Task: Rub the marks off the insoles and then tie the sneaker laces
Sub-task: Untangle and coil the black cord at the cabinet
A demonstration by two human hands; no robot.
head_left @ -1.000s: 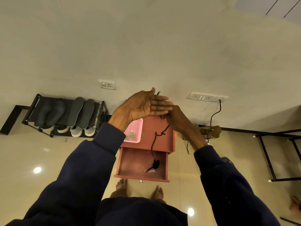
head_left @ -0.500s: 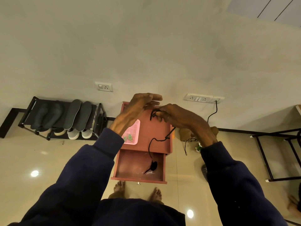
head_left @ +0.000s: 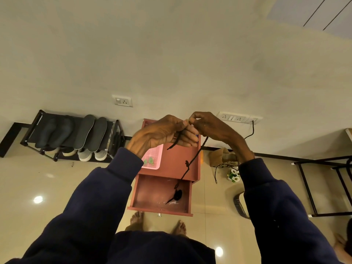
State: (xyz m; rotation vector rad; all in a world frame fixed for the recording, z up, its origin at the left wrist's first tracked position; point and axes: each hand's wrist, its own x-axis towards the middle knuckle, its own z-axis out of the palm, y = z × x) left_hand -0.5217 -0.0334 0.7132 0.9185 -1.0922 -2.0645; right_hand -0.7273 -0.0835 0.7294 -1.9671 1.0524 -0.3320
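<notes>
A black lace [head_left: 192,161] hangs from between my two raised hands, with a small knot partway down. Its lower end lies bunched in the open drawer [head_left: 152,195] of a red cabinet. My left hand [head_left: 162,133] pinches the lace under its thumb, and a short loose end crosses its palm. My right hand [head_left: 211,126] pinches the same lace with its fingertips, right against the left hand. Dark insoles [head_left: 85,131] lean on a black shoe rack [head_left: 36,119] at the left wall, with pale sneakers [head_left: 84,155] below them.
A pink basket [head_left: 155,157] sits on the red cabinet top [head_left: 177,166]. A brown bag [head_left: 222,155] and small flowers lie on the floor to the right, beside a black metal frame [head_left: 308,189]. My bare feet stand before the drawer. A cable hangs from a wall socket [head_left: 238,118].
My hands went from flat palms pressed together to both pinching the lace at its top. The lace now hangs straighter down to the drawer.
</notes>
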